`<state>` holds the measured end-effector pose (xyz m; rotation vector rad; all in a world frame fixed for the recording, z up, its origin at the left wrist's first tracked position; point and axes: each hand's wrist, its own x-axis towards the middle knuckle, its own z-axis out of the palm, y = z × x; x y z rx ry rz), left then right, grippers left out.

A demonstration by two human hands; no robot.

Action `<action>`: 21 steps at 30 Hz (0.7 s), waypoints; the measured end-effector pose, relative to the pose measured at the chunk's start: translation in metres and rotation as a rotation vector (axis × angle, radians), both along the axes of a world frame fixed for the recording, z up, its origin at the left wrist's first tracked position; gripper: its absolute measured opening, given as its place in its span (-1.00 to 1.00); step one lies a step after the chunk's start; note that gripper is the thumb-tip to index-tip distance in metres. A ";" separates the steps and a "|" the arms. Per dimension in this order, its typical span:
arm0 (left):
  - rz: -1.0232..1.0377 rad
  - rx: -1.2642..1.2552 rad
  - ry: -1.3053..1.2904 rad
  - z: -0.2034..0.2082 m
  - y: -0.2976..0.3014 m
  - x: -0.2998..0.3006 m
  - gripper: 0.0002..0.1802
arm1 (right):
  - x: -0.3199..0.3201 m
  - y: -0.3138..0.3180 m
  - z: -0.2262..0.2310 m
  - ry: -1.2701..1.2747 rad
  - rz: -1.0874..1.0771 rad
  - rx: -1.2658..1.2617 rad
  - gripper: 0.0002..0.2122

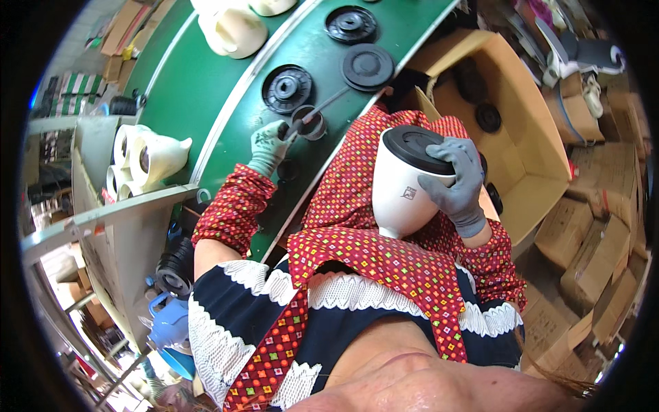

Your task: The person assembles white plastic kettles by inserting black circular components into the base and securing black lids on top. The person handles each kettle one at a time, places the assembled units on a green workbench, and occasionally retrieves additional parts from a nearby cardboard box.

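Observation:
My left hand [269,145], in a pale glove with a dark pattern, is closed around the near end of a thin grey stick-like tool [333,99]. The tool slants away over a small dark round cup or ring [312,128] on the green belt; whether they touch I cannot tell. Against my lap leans a white tapered container [403,196] with a narrow spout-like end toward me. A black round lid [414,145] sits on its wide end. My right hand [456,180], grey-gloved, grips the container's rim with fingers over the lid.
Black round discs [287,88] lie farther along the green conveyor [226,147]. White containers [233,31] stand at its far end, and cream-coloured ones [147,159] at left. An open cardboard box [528,158] at right holds black parts. Stacked cartons [597,250] fill the far right.

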<state>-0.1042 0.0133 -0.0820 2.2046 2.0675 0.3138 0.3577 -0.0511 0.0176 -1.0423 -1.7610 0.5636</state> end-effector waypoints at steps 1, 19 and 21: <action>-0.010 -0.027 0.043 -0.002 -0.002 -0.003 -0.59 | 0.000 0.006 0.001 0.027 0.016 -0.008 -0.57; 0.292 0.054 -1.474 0.147 -0.117 0.035 -0.43 | -0.109 0.079 -0.023 0.393 0.227 -0.476 -0.59; 0.378 0.150 -1.385 0.144 -0.083 -0.001 -0.56 | -0.102 0.068 -0.044 0.042 0.128 -0.089 -0.55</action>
